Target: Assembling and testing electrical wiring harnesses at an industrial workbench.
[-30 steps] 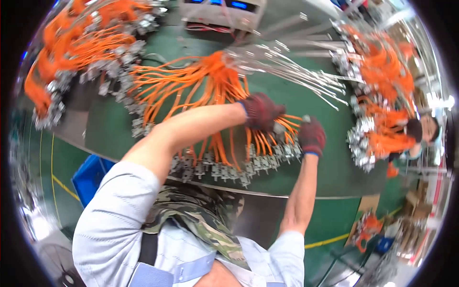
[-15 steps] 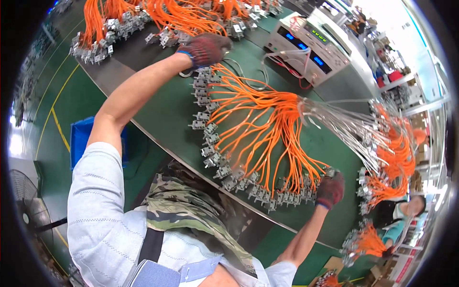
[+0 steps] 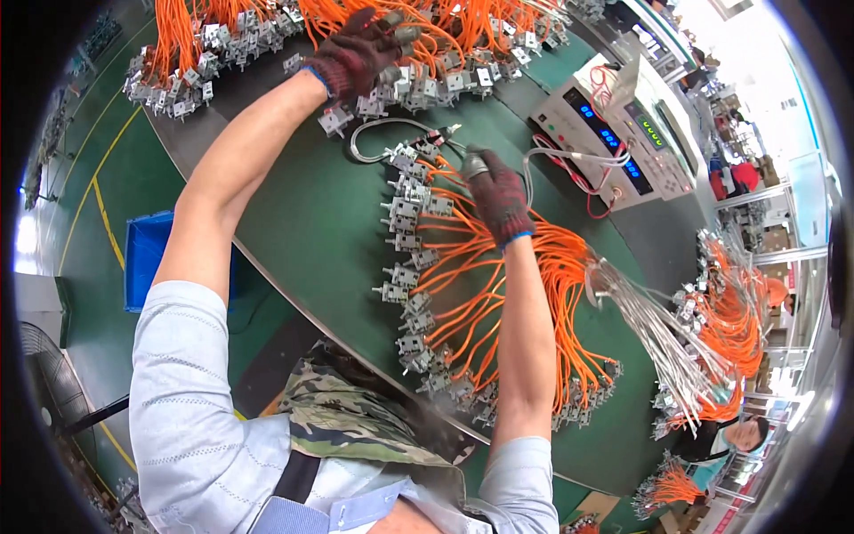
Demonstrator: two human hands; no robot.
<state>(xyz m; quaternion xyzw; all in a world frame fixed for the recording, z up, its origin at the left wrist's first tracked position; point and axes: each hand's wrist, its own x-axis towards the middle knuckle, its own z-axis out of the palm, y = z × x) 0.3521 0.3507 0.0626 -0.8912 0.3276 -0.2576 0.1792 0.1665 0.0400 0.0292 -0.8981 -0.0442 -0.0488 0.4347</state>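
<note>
My left hand [image 3: 360, 55], in a dark red knitted glove with grey fingertips, reaches over metal connectors [image 3: 436, 89] at the front of the far cable pile. Its fingers are apart, and I see nothing held in them. My right hand [image 3: 498, 198], gloved alike, hovers above a fanned bundle of orange cables [image 3: 560, 249]. Its fingers stretch toward a grey test lead [image 3: 365, 129] with small clips; no held thing shows. Grey metal connectors [image 3: 405, 222] line the bundle's left and near edges. Bare silvery cable ends [image 3: 640, 311] run off to the right.
Beyond the bundle stands a white bench instrument [image 3: 605, 142] with lit displays and leads. More orange cable bundles [image 3: 729, 329] lie on the right, near a co-worker [image 3: 743, 436]. Below the green table's left edge is a blue bin [image 3: 147, 262]; a fan [image 3: 49, 383] stands farther left.
My right hand has left the bundle's near right corner and swung up and left over the cables. My left hand has moved slightly up and left, its fingers spreading from a closed fist.
</note>
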